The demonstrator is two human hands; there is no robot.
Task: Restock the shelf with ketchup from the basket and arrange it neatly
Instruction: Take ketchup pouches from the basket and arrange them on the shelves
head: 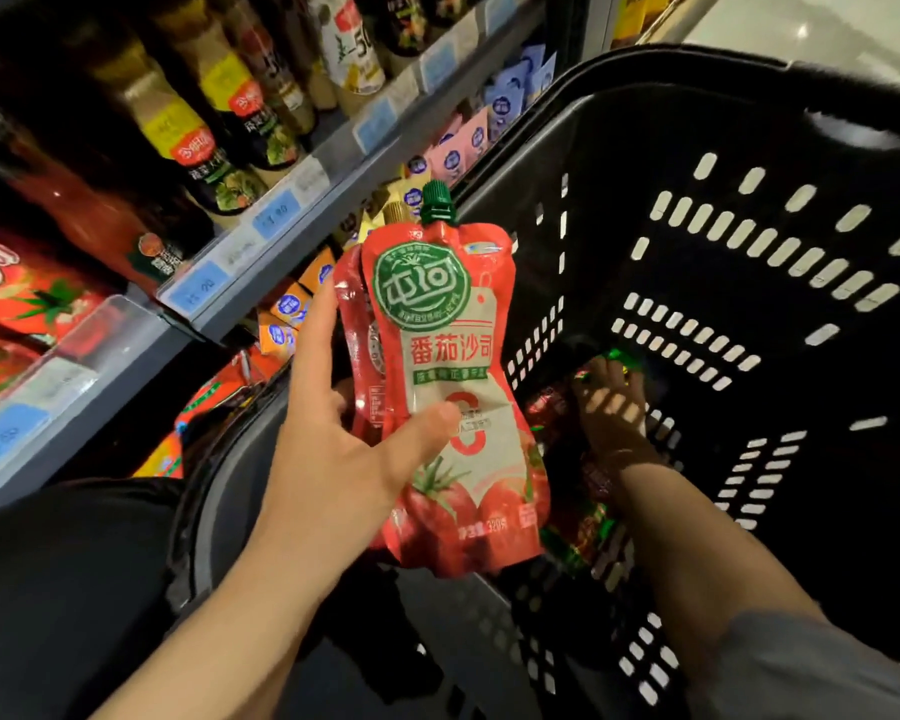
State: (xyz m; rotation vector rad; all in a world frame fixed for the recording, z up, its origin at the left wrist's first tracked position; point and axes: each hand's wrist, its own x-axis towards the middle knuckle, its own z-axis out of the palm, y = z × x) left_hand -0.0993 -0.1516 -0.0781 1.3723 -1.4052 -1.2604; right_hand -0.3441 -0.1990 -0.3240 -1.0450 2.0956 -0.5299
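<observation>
My left hand (333,459) grips two red ketchup pouches, held upright over the near rim of the black basket (749,163). The front ketchup pouch (453,356) has a green cap and a tomato picture. The second pouch (352,314) sits right behind it, mostly hidden. My right hand (611,402) reaches down into the basket, its fingers bent over a ketchup pouch (593,511) among several lying on the dark basket floor. The shelf (261,283) runs along the left.
The upper shelf carries dressing bottles (178,122) and red sauce packs (17,293) behind blue price tags. The lower shelf holds small orange and pink sachets (292,309). Pale floor (827,28) shows beyond the basket at top right.
</observation>
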